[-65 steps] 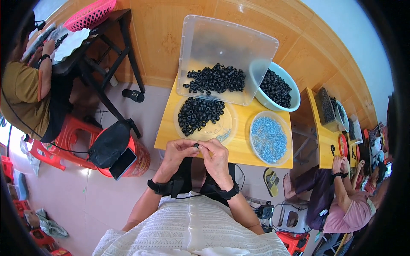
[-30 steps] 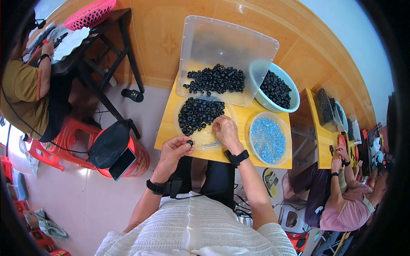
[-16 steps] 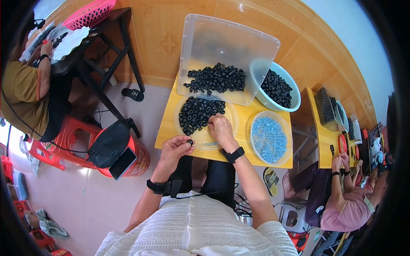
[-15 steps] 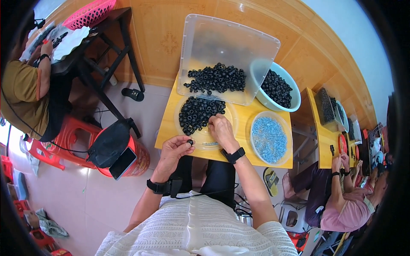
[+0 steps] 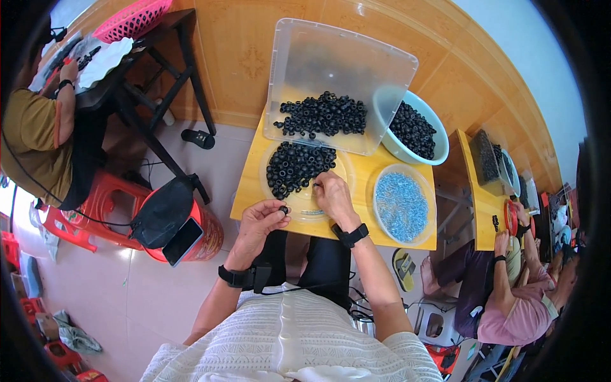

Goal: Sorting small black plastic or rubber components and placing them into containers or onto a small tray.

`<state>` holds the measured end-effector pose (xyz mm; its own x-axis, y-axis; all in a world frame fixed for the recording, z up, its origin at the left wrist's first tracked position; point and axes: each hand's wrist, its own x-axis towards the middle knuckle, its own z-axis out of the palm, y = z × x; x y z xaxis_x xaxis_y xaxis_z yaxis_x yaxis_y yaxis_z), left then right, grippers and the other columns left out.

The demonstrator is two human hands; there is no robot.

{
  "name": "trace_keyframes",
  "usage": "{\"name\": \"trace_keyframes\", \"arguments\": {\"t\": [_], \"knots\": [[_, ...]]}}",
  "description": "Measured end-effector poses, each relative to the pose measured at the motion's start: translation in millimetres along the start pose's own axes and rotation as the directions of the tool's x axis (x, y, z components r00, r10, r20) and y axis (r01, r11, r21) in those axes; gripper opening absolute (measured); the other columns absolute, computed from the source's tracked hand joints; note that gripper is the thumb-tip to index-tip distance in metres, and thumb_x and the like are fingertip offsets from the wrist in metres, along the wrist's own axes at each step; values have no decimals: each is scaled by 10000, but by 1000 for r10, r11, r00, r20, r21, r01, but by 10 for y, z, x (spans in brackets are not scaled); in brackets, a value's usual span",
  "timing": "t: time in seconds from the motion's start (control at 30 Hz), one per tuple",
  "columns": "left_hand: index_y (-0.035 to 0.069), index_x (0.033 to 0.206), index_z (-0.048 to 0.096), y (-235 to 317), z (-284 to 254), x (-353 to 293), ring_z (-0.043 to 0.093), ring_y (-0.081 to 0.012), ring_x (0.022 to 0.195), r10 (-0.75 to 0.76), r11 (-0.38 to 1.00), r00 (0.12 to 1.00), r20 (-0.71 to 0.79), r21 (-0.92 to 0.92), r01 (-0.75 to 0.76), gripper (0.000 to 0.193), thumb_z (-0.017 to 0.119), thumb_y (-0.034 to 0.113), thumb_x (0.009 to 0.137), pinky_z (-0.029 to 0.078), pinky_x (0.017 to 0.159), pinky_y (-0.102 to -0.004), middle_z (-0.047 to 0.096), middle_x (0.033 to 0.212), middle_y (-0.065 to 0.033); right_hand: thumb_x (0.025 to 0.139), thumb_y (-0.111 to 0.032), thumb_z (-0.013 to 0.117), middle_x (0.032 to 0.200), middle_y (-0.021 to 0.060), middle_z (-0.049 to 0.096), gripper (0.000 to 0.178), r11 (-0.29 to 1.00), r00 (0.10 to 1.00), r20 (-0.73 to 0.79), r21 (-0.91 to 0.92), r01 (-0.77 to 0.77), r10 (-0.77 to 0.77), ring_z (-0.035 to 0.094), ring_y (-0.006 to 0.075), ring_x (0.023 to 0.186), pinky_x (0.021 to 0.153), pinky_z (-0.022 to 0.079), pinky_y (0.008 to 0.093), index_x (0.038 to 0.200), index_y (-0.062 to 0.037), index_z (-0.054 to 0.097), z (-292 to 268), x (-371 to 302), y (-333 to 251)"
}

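My left hand (image 5: 256, 224) pinches a small black ring-shaped part (image 5: 284, 209) between thumb and fingertips, just over the near left edge of a round clear plastic dish (image 5: 347, 170). Over that dish's right side, my right hand (image 5: 336, 198) has its thumb and fingers pressed together, with a small dark piece showing at the tips. That piece looks like another black part, though the fingers mostly cover it. A heap of black ring-shaped parts (image 5: 296, 167) fills the dish's far left. Several tiny pale pieces (image 5: 312, 212) lie at its near rim.
A clear plastic box (image 5: 340, 57) with more black parts leans at the back of the yellow table (image 5: 254, 184). Right of it are a light blue basin (image 5: 407, 155) of black parts and a dish of small blue pieces (image 5: 401, 207). Co-workers sit on both sides.
A dark piece now shows at my right fingertips, which have drawn slightly away from the heap. My left hand stays almost where it was. The co-worker at right has moved one hand farther away.
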<state>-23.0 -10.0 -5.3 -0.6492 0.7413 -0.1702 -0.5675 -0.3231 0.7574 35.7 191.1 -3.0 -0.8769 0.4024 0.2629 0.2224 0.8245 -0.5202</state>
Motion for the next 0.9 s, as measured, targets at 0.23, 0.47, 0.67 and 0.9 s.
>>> {"name": "trace_keyframes", "arguments": {"t": [0.23, 0.47, 0.67, 0.9], "knots": [[-13, 1012, 576, -8, -6, 18, 632, -152, 766, -9, 1000, 1000, -1, 0, 9, 199, 583, 11, 814, 525, 703, -239, 634, 890, -91, 720, 22, 595, 701, 77, 606, 85, 865, 982, -14, 475, -159, 188, 588, 156, 629, 594, 464, 271, 804, 15, 586, -59, -58, -15], [6, 1029, 578, -33, -36, 33, 631, -147, 782, -5, 1000, 1000, 23, -2, 5, 208, 567, 8, 822, 524, 707, -239, 638, 933, -105, 784, 9, 568, 712, 34, 595, 84, 372, 935, 160, 886, -277, 316, 563, 94, 617, 623, 493, 225, 867, 7, 582, -133, -102, -131], [2, 1028, 577, -7, -19, 10, 630, -146, 787, -6, 1000, 1000, 6, 6, 6, 208, 573, 15, 820, 525, 710, -238, 637, 936, -102, 839, -37, 503, 775, 45, 588, 99, 165, 932, 221, 947, -276, 286, 589, 98, 684, 688, 506, 249, 906, 0, 566, -219, -154, -198], [1, 1020, 580, -17, 5, 16, 635, -160, 796, 16, 999, 999, 32, -52, -15, 210, 594, 17, 811, 526, 723, -244, 629, 922, -89, 806, 18, 535, 778, 37, 581, 124, 521, 967, 209, 815, -254, 145, 574, 93, 704, 641, 472, 225, 910, 14, 603, -314, -326, -604]]}}
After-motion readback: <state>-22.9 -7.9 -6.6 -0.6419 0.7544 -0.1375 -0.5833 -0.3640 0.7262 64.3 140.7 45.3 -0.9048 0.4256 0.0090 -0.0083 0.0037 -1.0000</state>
